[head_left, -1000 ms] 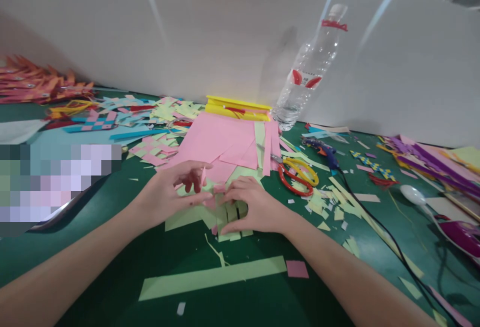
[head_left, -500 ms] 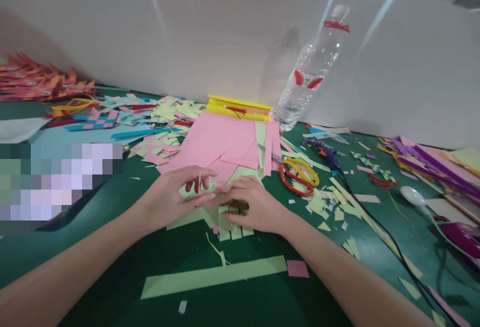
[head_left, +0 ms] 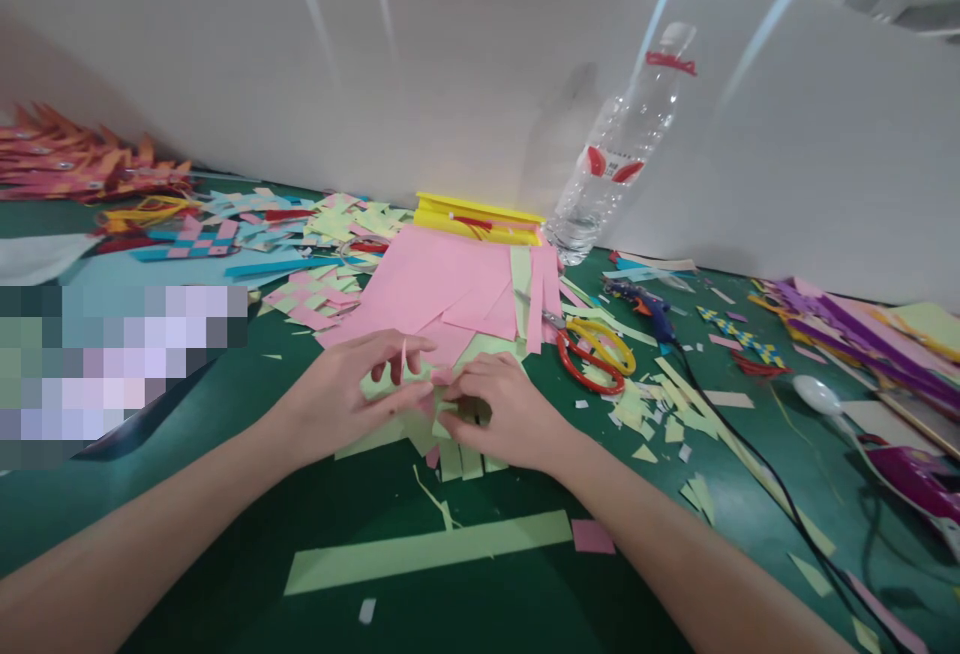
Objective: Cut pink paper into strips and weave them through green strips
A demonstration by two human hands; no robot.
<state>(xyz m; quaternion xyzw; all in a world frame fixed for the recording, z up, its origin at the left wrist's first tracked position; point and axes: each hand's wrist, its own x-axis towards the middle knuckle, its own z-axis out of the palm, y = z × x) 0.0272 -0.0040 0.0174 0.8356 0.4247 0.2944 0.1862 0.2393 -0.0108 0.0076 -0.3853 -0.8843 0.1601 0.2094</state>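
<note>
My left hand (head_left: 356,389) is curled over the left side of a small weave of pale green and pink paper strips (head_left: 461,461). A thin pink strip stands up by its fingertips, and its thumb presses the weave's edge. From the other side, my right hand (head_left: 510,412) pinches a green strip of the same weave between thumb and fingers. Several green strip ends hang out below this hand. The fingers cover the middle of the weave. Just behind both hands lie pink paper sheets (head_left: 420,279).
Red-and-yellow scissors (head_left: 596,359) lie right of the sheets, near a blue glue gun (head_left: 652,312). A plastic bottle (head_left: 619,154) leans against the wall. A long green strip (head_left: 427,552) lies in front. Paper scraps (head_left: 637,404) are scattered right; woven pieces (head_left: 315,296) lie left.
My right thumb and fingers have closed in on a green strip and bent it up from the weave. My left hand has stayed almost still.
</note>
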